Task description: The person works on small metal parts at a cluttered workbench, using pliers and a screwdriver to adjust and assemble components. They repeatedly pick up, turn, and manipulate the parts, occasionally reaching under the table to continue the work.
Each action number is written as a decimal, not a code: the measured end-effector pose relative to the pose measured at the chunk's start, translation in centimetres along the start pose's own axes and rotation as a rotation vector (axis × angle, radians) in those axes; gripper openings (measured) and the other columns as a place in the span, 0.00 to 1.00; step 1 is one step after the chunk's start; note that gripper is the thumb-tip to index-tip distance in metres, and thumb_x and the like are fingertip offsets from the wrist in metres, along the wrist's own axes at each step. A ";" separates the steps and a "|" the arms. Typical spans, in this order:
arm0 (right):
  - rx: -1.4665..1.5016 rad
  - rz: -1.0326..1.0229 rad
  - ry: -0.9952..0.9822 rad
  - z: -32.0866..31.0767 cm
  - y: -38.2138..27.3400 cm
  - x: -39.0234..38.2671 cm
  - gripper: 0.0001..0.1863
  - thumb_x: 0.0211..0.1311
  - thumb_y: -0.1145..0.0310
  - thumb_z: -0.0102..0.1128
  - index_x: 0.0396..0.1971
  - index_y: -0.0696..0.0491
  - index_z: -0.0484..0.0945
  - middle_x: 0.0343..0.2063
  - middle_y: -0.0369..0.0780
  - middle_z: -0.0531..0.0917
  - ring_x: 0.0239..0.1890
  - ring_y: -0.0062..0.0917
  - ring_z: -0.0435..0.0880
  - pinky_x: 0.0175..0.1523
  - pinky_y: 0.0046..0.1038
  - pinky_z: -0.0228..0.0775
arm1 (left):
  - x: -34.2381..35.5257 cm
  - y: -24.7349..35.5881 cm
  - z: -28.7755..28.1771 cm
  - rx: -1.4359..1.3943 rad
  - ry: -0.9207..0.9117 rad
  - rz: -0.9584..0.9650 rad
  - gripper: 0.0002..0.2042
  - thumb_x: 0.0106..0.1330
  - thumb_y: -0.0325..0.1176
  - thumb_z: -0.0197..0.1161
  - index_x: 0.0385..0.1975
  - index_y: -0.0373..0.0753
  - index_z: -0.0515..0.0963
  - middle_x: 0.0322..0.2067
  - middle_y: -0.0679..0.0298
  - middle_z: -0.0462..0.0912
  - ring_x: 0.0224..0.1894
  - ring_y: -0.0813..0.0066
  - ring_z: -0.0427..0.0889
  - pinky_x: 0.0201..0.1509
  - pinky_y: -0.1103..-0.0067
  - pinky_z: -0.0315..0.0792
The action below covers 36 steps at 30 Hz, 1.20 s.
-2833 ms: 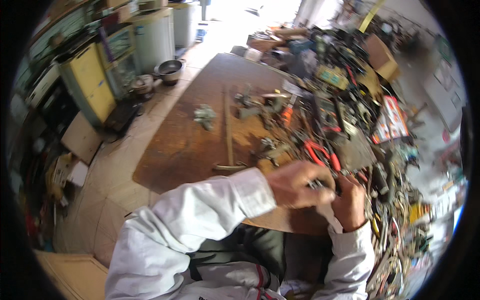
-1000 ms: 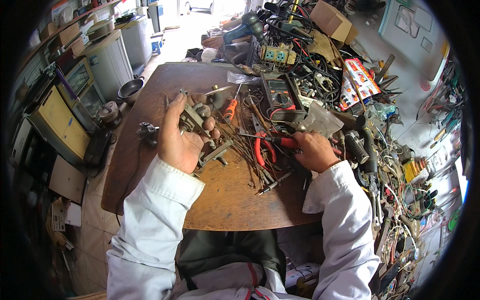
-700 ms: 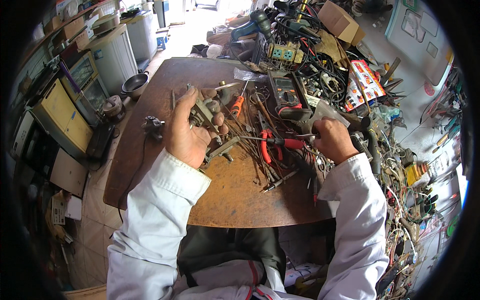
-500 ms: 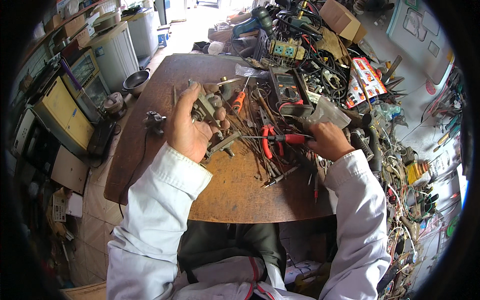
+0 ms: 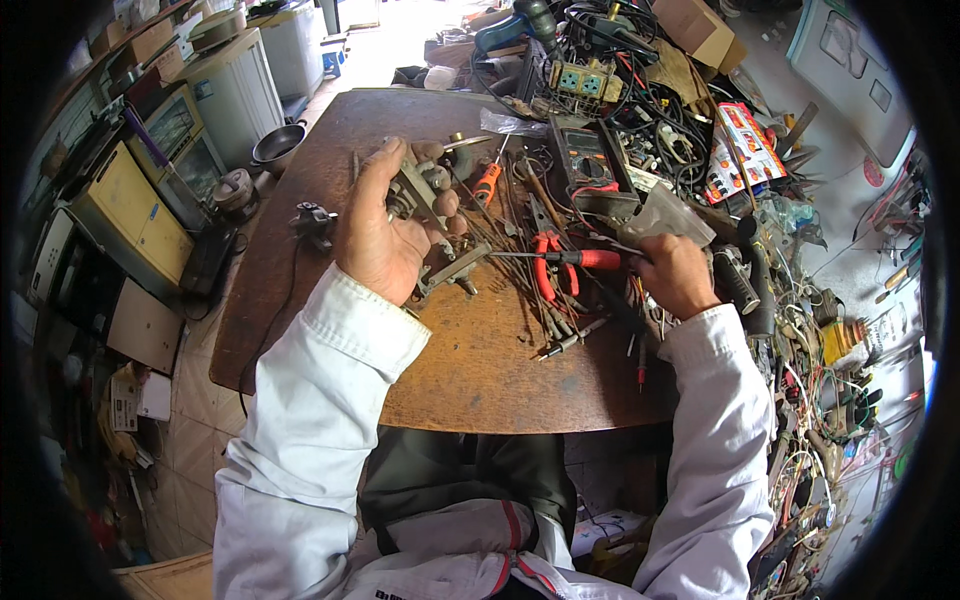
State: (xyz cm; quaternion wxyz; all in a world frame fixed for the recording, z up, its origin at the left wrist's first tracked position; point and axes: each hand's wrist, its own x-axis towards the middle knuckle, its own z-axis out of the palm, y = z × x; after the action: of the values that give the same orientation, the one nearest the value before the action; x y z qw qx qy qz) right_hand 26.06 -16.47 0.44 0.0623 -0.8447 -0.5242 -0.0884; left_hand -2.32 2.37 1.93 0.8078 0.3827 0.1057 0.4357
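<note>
My left hand [image 5: 385, 240] is raised over the table's left-middle, fingers closed around a grey metal clamp-like part [image 5: 420, 195] with a flat bar and knobs. Just below its fingers is another flat metal bar [image 5: 455, 270] with a bolt; whether the two are joined, I cannot tell. My right hand [image 5: 675, 275] is closed on a thin grey metal tool [image 5: 618, 244], mostly hidden by the fingers. Left of that hand, a red-handled screwdriver [image 5: 597, 260] lies across red-handled pliers [image 5: 545, 265], its shaft pointing toward the bar.
The brown wooden table [image 5: 480, 390] holds an orange screwdriver [image 5: 486, 185], a multimeter [image 5: 585, 160], thin rods and a clear plastic bag [image 5: 665, 215]. Tangled cables and tools pile up on the right. A small metal device [image 5: 313, 222] with a cord sits left.
The whole view has shifted slightly. A thin metal tool now shows at my right fingers, by the screwdriver's handle end. My left hand keeps its grip on the clamp-like part.
</note>
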 end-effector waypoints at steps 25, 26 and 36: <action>0.855 -0.307 0.391 0.9 -13.7 1.2 0.14 0.68 0.63 0.60 0.30 0.60 0.77 0.21 0.44 0.72 0.23 0.38 0.74 0.31 0.38 0.65 | 0.0 -0.8 -0.4 -0.019 -0.136 -0.067 0.29 0.73 0.59 0.47 0.56 0.37 0.71 0.38 0.62 0.78 0.36 0.69 0.78 0.40 0.67 0.77; 0.771 -0.306 0.384 0.9 -13.5 0.8 0.12 0.66 0.65 0.61 0.31 0.59 0.77 0.23 0.46 0.73 0.26 0.43 0.75 0.31 0.39 0.66 | -0.1 -0.9 -0.2 -0.018 -0.121 -0.060 0.28 0.73 0.57 0.48 0.56 0.37 0.71 0.38 0.62 0.78 0.37 0.68 0.79 0.41 0.67 0.78; 1.152 -0.262 0.074 1.7 -13.5 0.2 0.14 0.69 0.61 0.60 0.33 0.59 0.80 0.20 0.41 0.77 0.23 0.25 0.76 0.28 0.32 0.66 | -0.3 -1.4 -0.3 -0.053 -0.223 -0.029 0.25 0.71 0.50 0.52 0.57 0.36 0.69 0.41 0.60 0.78 0.42 0.66 0.80 0.43 0.64 0.81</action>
State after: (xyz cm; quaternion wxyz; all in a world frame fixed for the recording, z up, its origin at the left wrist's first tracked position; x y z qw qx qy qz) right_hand 14.20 -10.02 -1.04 0.5178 -0.5994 -0.5849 0.1744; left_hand -1.78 1.77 0.70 0.8305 0.4058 0.0093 0.3816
